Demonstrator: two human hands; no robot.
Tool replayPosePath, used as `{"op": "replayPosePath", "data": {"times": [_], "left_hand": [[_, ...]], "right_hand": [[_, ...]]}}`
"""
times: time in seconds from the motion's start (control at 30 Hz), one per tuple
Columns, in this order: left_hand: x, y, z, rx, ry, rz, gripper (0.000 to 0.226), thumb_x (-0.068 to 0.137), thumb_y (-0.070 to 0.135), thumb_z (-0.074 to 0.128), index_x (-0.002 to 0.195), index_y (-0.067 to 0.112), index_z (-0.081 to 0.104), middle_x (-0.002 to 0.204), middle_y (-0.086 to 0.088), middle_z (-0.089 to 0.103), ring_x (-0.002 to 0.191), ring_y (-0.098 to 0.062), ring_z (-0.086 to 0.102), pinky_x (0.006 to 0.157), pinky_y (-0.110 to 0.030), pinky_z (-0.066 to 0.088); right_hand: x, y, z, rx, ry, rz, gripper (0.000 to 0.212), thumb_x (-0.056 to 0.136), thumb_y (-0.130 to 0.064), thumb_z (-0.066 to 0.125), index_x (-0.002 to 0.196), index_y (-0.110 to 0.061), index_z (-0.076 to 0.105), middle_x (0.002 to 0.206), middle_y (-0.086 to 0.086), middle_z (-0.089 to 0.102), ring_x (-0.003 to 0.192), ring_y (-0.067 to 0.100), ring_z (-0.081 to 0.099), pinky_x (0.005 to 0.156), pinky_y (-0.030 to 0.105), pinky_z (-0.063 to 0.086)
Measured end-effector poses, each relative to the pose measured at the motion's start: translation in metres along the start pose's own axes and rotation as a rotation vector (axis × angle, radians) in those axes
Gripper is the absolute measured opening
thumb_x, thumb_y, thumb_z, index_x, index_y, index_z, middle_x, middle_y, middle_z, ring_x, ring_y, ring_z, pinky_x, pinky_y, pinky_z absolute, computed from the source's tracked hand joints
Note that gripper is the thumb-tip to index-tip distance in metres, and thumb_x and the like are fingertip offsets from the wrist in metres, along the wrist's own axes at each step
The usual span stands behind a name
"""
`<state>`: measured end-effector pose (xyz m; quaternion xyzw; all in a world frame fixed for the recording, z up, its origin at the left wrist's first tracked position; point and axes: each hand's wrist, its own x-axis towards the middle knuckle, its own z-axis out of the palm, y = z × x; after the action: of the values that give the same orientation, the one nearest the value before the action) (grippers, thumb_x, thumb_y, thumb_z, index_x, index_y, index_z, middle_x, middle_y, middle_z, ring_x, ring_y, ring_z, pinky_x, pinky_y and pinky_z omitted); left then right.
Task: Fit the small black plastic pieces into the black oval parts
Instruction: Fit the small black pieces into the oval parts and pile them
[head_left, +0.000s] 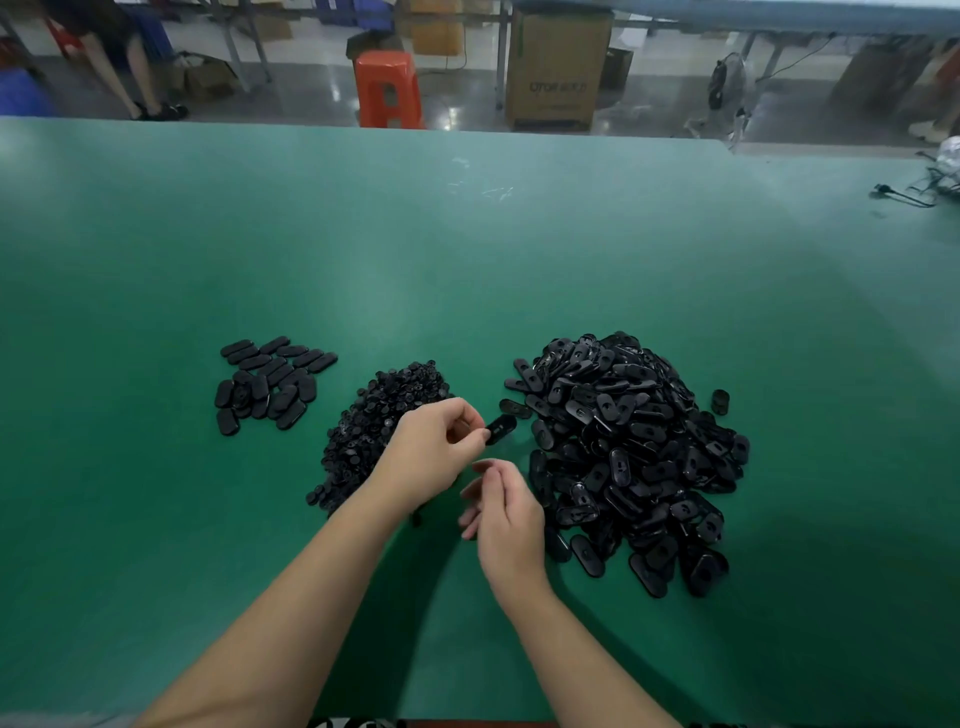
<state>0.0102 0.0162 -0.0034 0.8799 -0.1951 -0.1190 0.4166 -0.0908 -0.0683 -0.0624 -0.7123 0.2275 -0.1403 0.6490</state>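
Observation:
My left hand (436, 449) pinches one black oval part (501, 428) by its end, above the table between two heaps. Just below it, my right hand (501, 512) has its fingers loosely curled; whether it holds a small piece cannot be seen. A heap of small black plastic pieces (379, 415) lies under and behind my left hand. A large heap of black oval parts (634, 447) spreads to the right. A smaller group of oval parts (270, 382) lies flat at the left.
All of this sits on a green table (467, 260). One stray oval part (720, 401) lies right of the big heap. Cables (914, 189) rest at the far right edge. Beyond the table stand an orange stool (388, 88) and a cardboard box (556, 67).

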Motion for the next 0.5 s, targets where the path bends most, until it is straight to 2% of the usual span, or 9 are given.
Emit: {"op": "replayPosePath", "data": {"times": [0.1, 0.17, 0.23, 0.33, 0.43, 0.5], "left_hand": [[-0.010, -0.010, -0.004, 0.043, 0.009, 0.028, 0.014, 0.091, 0.023, 0.071, 0.079, 0.029, 0.066, 0.068, 0.009, 0.068, 0.059, -0.002, 0.057, 0.058, -0.015, 0.046], [-0.018, -0.015, -0.004, 0.083, -0.016, 0.049, 0.010, 0.091, 0.022, 0.070, 0.083, 0.027, 0.066, 0.072, 0.009, 0.069, 0.065, -0.004, 0.062, 0.063, -0.021, 0.051], [-0.026, -0.020, -0.001, 0.167, -0.043, 0.088, 0.004, 0.091, 0.024, 0.069, 0.088, 0.025, 0.066, 0.076, 0.011, 0.070, 0.070, -0.006, 0.064, 0.069, -0.029, 0.054], [-0.037, -0.022, 0.004, 0.293, -0.003, 0.172, 0.005, 0.090, 0.029, 0.067, 0.094, 0.027, 0.065, 0.081, 0.014, 0.068, 0.075, -0.008, 0.063, 0.069, -0.029, 0.051], [-0.043, -0.025, 0.007, 0.356, 0.075, 0.240, 0.009, 0.092, 0.032, 0.065, 0.099, 0.027, 0.065, 0.089, 0.011, 0.070, 0.080, -0.011, 0.064, 0.073, -0.031, 0.052], [-0.045, -0.027, 0.009, 0.397, 0.081, 0.273, 0.012, 0.093, 0.033, 0.065, 0.103, 0.026, 0.065, 0.094, 0.010, 0.070, 0.083, -0.014, 0.066, 0.074, -0.034, 0.053]], "right_hand": [[0.001, 0.001, 0.000, 0.087, 0.049, 0.016, 0.022, 0.109, -0.023, 0.040, 0.106, -0.033, 0.059, 0.077, 0.005, 0.067, 0.055, 0.016, 0.063, 0.050, 0.032, 0.053], [0.002, 0.002, 0.000, 0.103, 0.070, 0.018, 0.017, 0.108, -0.023, 0.045, 0.110, -0.037, 0.054, 0.078, 0.003, 0.067, 0.054, 0.013, 0.063, 0.049, 0.027, 0.051], [0.003, 0.003, 0.000, 0.096, 0.084, 0.014, 0.015, 0.106, -0.020, 0.050, 0.108, -0.035, 0.053, 0.081, 0.004, 0.067, 0.053, 0.011, 0.061, 0.049, 0.025, 0.050], [0.003, 0.007, -0.001, 0.051, 0.103, -0.018, 0.015, 0.104, -0.018, 0.054, 0.103, -0.033, 0.057, 0.086, 0.002, 0.071, 0.057, 0.014, 0.064, 0.053, 0.026, 0.053], [0.003, 0.010, 0.000, 0.036, 0.096, 0.006, 0.018, 0.104, -0.020, 0.053, 0.106, -0.035, 0.063, 0.094, -0.003, 0.074, 0.084, 0.021, 0.071, 0.076, 0.047, 0.060], [0.003, 0.010, 0.000, 0.030, 0.085, 0.028, 0.021, 0.102, -0.027, 0.051, 0.109, -0.038, 0.067, 0.094, -0.005, 0.073, 0.087, 0.018, 0.068, 0.085, 0.053, 0.057]]}}
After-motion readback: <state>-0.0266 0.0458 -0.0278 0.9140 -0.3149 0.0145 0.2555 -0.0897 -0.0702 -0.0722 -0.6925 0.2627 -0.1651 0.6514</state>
